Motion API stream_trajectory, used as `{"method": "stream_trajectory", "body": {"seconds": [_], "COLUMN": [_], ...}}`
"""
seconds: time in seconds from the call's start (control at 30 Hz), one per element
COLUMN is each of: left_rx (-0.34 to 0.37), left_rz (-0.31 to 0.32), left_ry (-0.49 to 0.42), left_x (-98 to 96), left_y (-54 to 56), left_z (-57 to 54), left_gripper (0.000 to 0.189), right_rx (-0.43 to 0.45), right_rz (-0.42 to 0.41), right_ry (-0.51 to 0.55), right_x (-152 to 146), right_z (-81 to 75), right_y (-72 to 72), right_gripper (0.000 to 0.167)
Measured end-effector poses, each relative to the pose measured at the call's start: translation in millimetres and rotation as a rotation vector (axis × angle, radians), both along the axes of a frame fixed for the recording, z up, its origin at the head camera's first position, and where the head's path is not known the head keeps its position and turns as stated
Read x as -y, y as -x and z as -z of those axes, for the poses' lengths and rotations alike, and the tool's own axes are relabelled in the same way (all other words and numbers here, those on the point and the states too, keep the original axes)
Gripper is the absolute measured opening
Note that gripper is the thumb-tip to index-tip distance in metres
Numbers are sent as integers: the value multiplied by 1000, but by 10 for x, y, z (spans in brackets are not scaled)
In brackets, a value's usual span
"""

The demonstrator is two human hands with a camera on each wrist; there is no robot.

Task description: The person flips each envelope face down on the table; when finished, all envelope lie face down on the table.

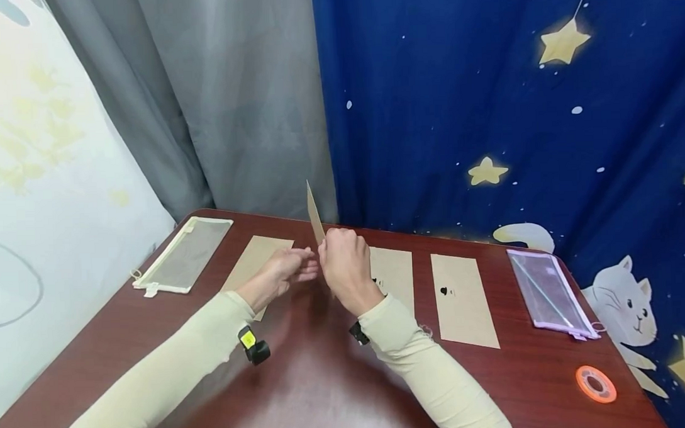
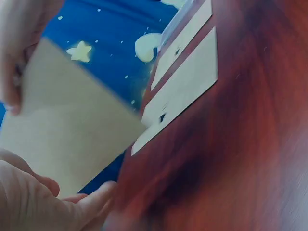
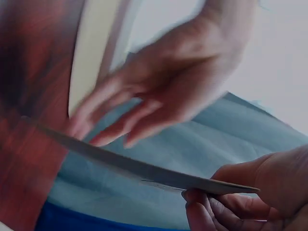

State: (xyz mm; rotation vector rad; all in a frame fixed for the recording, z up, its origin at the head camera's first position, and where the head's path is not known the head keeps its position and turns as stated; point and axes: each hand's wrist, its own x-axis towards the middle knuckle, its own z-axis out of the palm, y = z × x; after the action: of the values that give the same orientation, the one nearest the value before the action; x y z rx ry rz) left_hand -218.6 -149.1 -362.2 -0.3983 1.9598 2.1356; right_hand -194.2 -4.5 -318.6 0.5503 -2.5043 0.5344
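Note:
My right hand (image 1: 344, 264) pinches a thin kraft-brown rectangle (image 1: 315, 213) near one end and holds it up on edge above the table. Whether it is a notebook or an envelope I cannot tell. In the right wrist view, the thumb lies on one face of the brown rectangle (image 3: 144, 171) and curled fingers on the other. My left hand (image 1: 282, 273) hovers close beside it, its fingers fairly straight and blurred in the right wrist view. Similar kraft rectangles lie flat: one (image 1: 252, 261) by my left hand, another (image 1: 395, 272) right of my right hand, a third (image 1: 464, 304) farther right.
A pale yellow-edged mesh zip pouch (image 1: 185, 257) lies at the table's left, a purple-edged pouch (image 1: 549, 295) at the right. An orange ring-shaped roll (image 1: 608, 390) sits near the right edge. Grey and blue curtains (image 1: 402, 142) hang behind the dark red table (image 1: 303, 392).

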Motion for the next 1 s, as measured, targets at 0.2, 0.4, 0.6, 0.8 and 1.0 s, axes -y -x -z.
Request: {"method": "stream_trajectory", "body": {"seconds": [0.2, 0.4, 0.6, 0.8, 1.0], "left_rx": [11, -28, -92, -150, -222], "left_rz": [15, -16, 7, 22, 26], "left_ry": [-65, -39, 81, 287, 636], "left_x": [-72, 27, 139, 179, 226], "left_y": [-22, -24, -60, -122, -199], "left_z": [172, 149, 138, 217, 318], "left_gripper": [39, 41, 41, 37, 26], "right_rx": [116, 150, 223, 252, 431], "right_rz": [-12, -14, -74, -54, -22], "right_ry": [167, 213, 393, 513, 503], "right_x": [-50, -150, -282, -371, -416], "right_z": [2, 47, 171, 362, 584], "right_y": [-7, 67, 157, 264, 310], "right_gripper": [17, 28, 31, 16, 9]}}
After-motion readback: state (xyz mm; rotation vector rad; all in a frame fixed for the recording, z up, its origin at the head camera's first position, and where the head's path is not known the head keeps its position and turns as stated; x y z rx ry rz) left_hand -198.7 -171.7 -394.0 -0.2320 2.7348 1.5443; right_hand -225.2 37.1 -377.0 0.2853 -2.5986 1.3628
